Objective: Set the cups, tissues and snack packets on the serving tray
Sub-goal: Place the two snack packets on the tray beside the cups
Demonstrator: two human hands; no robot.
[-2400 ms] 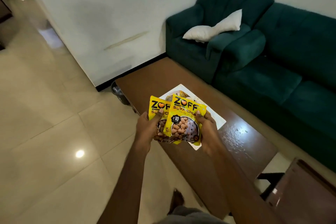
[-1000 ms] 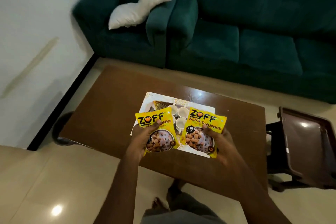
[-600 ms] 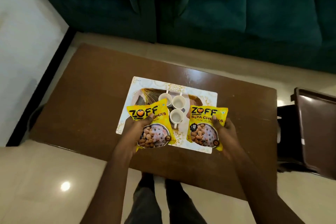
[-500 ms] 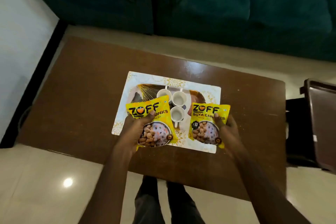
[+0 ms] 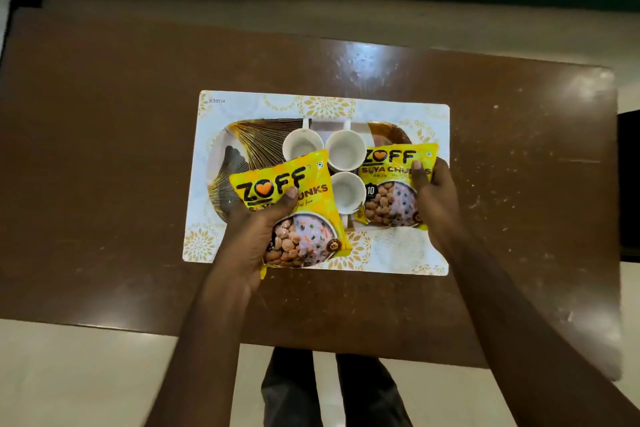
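Both hands are coming down closer to the tray (image 5: 242, 149) than a moment ago. The two packets are moving apart, so the cups (image 5: 344, 147) are showing between them.

The left hand (image 5: 256, 232) is gripping the left snack packet (image 5: 304, 218) over the lower left of the tray. Its thumb is pressing on top and its fingers are hiding underneath. The right hand (image 5: 434, 198) is pinching the right snack packet (image 5: 388, 180) by its right edge, over the right side of the tray.

Three white cups are standing together in the middle of the tray, which is sitting on a white mat (image 5: 214, 104) on the brown table (image 5: 104, 149).

I am guessing the packets are light, puffy, crinkly and a bit slippery. Holding one by an edge is looking like a good way to carry it, and squeezing hard could crush the bits inside. No tissues are showing.
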